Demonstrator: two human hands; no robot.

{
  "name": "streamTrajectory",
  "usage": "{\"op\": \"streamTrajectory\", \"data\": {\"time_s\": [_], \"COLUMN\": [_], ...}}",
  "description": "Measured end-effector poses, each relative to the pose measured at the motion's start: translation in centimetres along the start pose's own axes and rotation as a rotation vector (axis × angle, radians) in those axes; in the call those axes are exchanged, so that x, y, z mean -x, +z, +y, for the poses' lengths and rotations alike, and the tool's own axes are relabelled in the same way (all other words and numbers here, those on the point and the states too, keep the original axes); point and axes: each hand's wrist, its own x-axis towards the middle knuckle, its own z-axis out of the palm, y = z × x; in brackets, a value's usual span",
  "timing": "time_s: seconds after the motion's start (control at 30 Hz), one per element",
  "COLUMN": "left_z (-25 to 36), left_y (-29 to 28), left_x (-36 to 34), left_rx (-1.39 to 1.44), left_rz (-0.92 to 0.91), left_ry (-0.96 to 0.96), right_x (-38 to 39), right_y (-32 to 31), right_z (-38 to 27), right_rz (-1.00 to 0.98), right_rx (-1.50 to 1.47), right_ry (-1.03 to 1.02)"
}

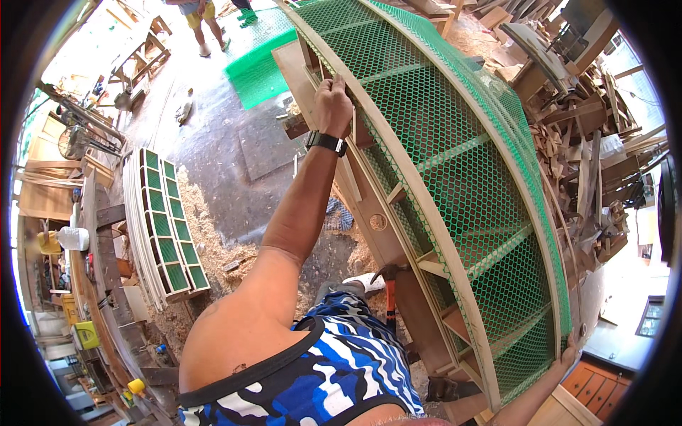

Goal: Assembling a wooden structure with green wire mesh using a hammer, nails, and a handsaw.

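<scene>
A long wooden frame [419,188] with crossbars lies slanted before me, and green plastic mesh [455,177] is stretched across it. My left hand [332,106], with a black watch at the wrist, is closed on the mesh edge along the frame's near-left rail. Over at the lower right corner, my right hand [567,355] grips the mesh edge against the frame, its fingers partly hidden. A claw hammer [390,298] with a red handle hangs upright between my body and the frame.
A brown board bench [383,220] supports the frame. Slatted frames with green mesh [167,220] stand at left. More green mesh [259,74] spreads over the floor beyond. Scrap wood [590,142] is heaped at right, wood shavings [206,234] litter the floor, and another person [199,18] stands far off.
</scene>
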Motion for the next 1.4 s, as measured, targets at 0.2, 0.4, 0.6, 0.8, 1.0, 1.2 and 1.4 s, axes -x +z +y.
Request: {"op": "streamTrajectory", "data": {"time_s": [0.2,0.4,0.6,0.8,1.0,1.2,1.4], "left_z": [-2.6,-2.4,-1.8,-1.4,-0.4,1.8,3.1], "left_y": [0.5,0.7,0.5,-0.3,-0.4,0.4,0.9], "left_x": [-0.8,0.0,0.0,0.5,0.0,0.6,1.5], "left_rx": [0.072,0.188,0.252,0.271,0.075,0.054,0.203], "left_rz": [0.025,0.018,-0.029,-0.063,-0.028,-0.065,-0.136], "left_ry": [0.043,-0.028,-0.096,-0.136,-0.152,-0.127,-0.249], "right_x": [-0.1,-2.0,-4.7,-6.6,-7.5,-7.1,-8.3], "right_y": [-0.1,-1.8,-4.0,-5.9,-7.1,-6.7,-7.6], "right_z": [0.1,0.6,1.7,1.7,1.9,2.0,2.1], "right_rz": [-0.021,-0.043,-0.154,-0.249,-0.263,-0.21,-0.228], "right_rx": [0.007,0.015,0.155,0.144,0.144,0.098,0.081], "right_ry": [-0.01,-0.021,-0.195,-0.146,-0.096,-0.067,-0.048]}}
